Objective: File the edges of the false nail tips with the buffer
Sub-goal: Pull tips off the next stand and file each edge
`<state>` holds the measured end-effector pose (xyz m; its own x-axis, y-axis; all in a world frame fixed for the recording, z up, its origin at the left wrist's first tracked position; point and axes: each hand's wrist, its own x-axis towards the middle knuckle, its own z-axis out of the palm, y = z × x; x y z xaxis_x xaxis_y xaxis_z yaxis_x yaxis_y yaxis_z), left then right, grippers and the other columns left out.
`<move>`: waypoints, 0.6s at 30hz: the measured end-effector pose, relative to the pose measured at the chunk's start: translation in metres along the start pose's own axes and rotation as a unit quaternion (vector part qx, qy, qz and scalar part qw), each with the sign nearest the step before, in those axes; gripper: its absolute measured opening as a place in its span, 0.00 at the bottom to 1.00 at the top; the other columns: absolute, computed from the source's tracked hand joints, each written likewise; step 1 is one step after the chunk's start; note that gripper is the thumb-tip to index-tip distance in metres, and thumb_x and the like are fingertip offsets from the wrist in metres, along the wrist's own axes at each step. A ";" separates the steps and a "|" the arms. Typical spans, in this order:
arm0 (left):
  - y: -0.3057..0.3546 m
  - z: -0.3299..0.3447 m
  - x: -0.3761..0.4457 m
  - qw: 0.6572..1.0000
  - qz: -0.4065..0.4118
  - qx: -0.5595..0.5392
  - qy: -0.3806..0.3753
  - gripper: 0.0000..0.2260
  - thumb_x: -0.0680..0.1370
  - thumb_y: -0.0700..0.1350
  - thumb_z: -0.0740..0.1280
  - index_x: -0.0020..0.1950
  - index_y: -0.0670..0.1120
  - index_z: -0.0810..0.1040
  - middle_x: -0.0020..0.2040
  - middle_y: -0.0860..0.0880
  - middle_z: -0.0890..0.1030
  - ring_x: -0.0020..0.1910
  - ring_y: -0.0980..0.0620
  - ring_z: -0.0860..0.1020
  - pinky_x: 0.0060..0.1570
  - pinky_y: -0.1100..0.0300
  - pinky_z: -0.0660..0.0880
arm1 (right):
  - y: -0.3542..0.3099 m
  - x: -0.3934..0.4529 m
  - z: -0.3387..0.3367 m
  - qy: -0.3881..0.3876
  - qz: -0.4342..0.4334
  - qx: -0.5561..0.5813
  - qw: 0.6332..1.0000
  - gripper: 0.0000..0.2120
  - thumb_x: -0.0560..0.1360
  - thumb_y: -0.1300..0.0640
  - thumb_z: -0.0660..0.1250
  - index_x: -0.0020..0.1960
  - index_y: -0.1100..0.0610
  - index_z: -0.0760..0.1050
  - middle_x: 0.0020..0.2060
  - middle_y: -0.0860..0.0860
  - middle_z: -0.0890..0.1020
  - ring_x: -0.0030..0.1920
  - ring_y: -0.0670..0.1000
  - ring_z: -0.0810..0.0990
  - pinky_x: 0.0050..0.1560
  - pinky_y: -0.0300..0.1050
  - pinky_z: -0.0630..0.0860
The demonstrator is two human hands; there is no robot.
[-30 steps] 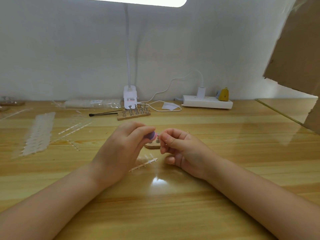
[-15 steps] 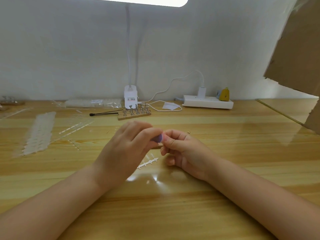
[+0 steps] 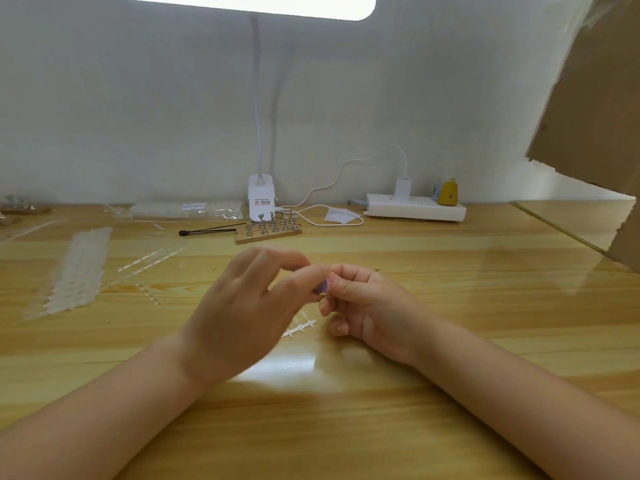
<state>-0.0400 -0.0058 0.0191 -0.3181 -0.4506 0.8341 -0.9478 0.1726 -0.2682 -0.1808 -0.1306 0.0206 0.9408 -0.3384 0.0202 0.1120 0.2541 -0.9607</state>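
Both forearms ran off the near edge. Above the table (image 3: 450,393), the left hand (image 3: 242,313) pinched a purple buffer (image 3: 321,287), mostly hidden, against the right hand (image 3: 367,306), whose curled fingers perhaps gripped a nail tip, too small to see. Behind them, a wooden stand (image 3: 268,233) held small pegs.

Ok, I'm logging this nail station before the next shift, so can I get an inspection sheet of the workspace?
Surface: wooden desk, glossy, lamp glare near the hands.
Job's things: purple buffer pinched by the left hand; nail tip in the right hand too small to make out.
Clutter: clear sprue under the hands, nail-tip strips, wooden stand, black-tipped stick, plastic bag.
Fingers: both hands' fingers curled, meeting at the buffer.
Cables: white cable from the power strip.
Surroundings: clip lamp, white wall, cardboard on the right.
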 end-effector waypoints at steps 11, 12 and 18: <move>0.007 0.000 0.005 0.997 -0.031 -0.060 -0.040 0.11 0.79 0.38 0.62 0.61 0.45 0.71 0.50 0.43 0.79 0.49 0.47 0.76 0.55 0.59 0.70 | 0.001 -0.001 0.001 -0.007 -0.001 -0.010 1.000 0.05 0.72 0.57 0.66 0.47 0.56 0.74 0.36 0.50 0.77 0.34 0.45 0.76 0.28 0.37 0.70; 0.006 0.001 0.003 0.996 -0.036 -0.061 -0.059 0.14 0.77 0.35 0.65 0.61 0.45 0.72 0.50 0.43 0.80 0.49 0.46 0.76 0.55 0.57 0.72 | 0.001 -0.001 0.001 -0.005 -0.004 -0.011 1.000 0.04 0.72 0.57 0.66 0.46 0.56 0.74 0.36 0.50 0.77 0.34 0.45 0.76 0.28 0.37 0.70; -0.002 0.000 0.001 0.991 -0.102 -0.076 -0.039 0.12 0.77 0.36 0.65 0.61 0.42 0.75 0.52 0.44 0.78 0.49 0.46 0.77 0.53 0.53 0.75 | 0.003 0.001 -0.001 0.005 -0.013 0.002 1.000 0.03 0.72 0.56 0.66 0.44 0.55 0.73 0.37 0.48 0.79 0.33 0.45 0.76 0.27 0.37 0.70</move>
<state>-0.0378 -0.0064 0.0203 -0.1276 -0.5551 0.8220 -0.9800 0.1981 -0.0183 -0.1794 -0.1309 0.0178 0.9341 -0.3545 0.0430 0.1388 0.2492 -0.9584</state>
